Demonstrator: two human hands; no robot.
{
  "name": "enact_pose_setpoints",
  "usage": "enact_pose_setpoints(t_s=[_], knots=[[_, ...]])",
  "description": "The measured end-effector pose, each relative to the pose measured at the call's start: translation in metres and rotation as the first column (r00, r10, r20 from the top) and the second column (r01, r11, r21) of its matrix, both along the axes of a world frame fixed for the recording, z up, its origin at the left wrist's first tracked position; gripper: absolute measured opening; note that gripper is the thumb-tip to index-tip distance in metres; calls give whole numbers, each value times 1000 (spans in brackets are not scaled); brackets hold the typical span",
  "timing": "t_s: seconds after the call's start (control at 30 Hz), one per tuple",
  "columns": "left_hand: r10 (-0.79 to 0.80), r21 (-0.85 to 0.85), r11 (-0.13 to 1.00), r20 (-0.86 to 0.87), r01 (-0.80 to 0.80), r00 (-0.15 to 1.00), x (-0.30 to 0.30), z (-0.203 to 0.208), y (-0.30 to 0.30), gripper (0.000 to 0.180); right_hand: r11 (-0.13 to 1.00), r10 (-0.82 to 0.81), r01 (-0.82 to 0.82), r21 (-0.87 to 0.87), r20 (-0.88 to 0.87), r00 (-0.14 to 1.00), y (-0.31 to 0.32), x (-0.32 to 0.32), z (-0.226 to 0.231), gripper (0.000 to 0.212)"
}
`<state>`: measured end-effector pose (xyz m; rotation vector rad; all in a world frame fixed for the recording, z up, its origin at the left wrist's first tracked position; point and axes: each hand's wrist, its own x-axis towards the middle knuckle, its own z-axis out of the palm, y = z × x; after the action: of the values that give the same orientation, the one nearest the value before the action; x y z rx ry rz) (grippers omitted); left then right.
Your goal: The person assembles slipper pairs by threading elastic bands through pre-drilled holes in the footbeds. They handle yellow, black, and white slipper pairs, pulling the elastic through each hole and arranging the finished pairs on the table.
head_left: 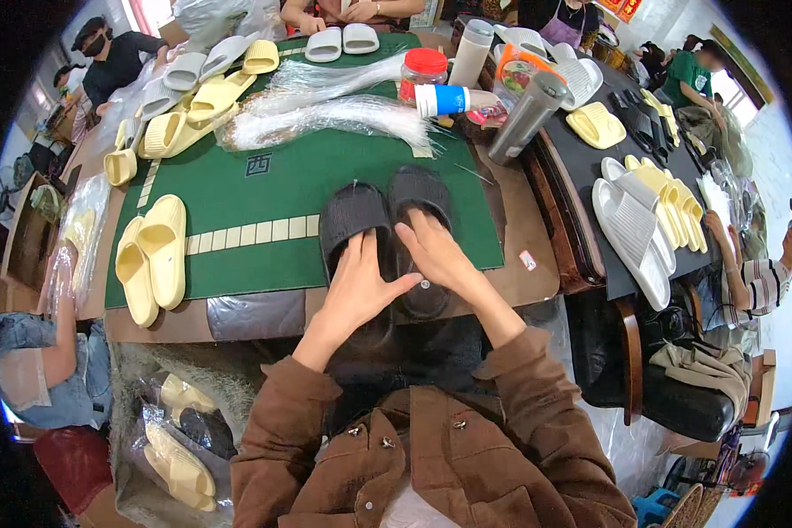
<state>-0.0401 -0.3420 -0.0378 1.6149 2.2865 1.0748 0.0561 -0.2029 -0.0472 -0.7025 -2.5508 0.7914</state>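
A pair of black slides lies side by side at the near edge of the green mat (229, 282), toes pointing away from me. My left hand (358, 283) is over the left slide (354, 209). Its fingers reach straight under the broad strap, tips hidden, and the thumb sticks out to the right. Over the right slide (421, 187) lies my right hand (438, 253), its fingers stretched out at the strap's opening. Both hands are open, neither wrapped round a slide. A pair of pale yellow slides (161, 233) rests at the mat's left side.
Beyond the slides lie bundles of clear plastic strips (326, 123), a red-lidded jar (422, 70) and a grey tumbler (530, 116). More yellow and grey slides crowd the back left and the right-hand table (581, 150). Bagged slides (178, 449) sit below left. Other people work around the tables.
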Motion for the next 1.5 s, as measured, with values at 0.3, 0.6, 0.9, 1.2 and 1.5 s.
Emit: enact_pose_setpoints(t_s=[0.3, 0.6, 0.9, 1.2, 1.5], knots=[[122, -207, 973, 104, -98, 987, -17, -21, 42, 59, 996, -75, 79, -49, 69, 995, 13, -31, -15, 58], [-3, -154, 988, 44, 10, 999, -19, -23, 30, 55, 967, -133, 156, -203, 119, 984, 14, -28, 3, 68], [49, -235, 970, -23, -53, 999, -5, -24, 22, 50, 888, 26, 31, -460, 117, 993, 5, -7, 16, 73], [124, -166, 977, -45, -130, 991, 1, -35, 20, 46, 983, -22, 8, -185, -75, 997, -37, 43, 39, 34], [161, -153, 973, -95, -174, 982, 4, -30, 23, 51, 966, -225, 202, 160, 145, 963, 75, -41, 36, 31]])
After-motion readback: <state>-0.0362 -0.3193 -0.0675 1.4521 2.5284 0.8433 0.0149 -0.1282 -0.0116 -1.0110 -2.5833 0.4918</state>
